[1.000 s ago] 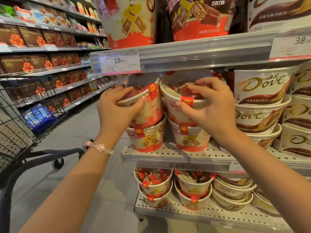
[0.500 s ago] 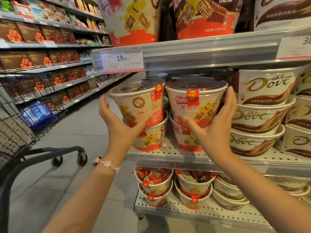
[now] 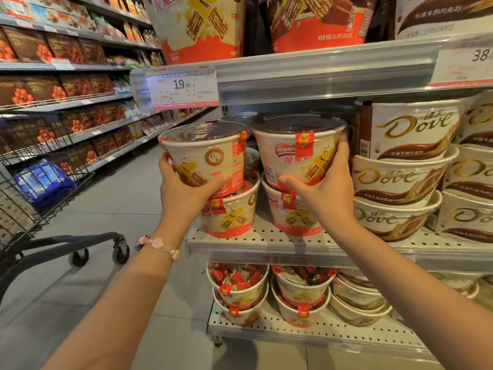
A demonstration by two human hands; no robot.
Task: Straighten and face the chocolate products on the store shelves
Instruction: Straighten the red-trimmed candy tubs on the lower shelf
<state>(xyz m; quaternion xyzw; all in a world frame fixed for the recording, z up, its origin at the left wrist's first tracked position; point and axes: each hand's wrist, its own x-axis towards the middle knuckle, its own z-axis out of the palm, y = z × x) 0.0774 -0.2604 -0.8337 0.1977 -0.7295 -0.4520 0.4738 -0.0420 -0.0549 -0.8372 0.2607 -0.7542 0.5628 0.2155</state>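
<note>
Hands [image 3: 184,193] [image 3: 324,190] still cup both top tubs [image 3: 205,153] [image 3: 298,148], each grip curled around; tubs unmoved.

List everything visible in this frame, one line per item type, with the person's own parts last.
wafer tubs: four on middle shelf, cream and red, two stacked pairs; top two held
lower wafer tubs: four, cream and red, bottom shelf
Dove tubs: several, cream and brown, stacked at right
wafer bags: two, red, top shelf
price tag: one, white, reads 19.90
cart: one, dark wire, at left
bracelet: one, pink, left wrist
left hand: grips left top tub
right hand: grips right top tub
</note>
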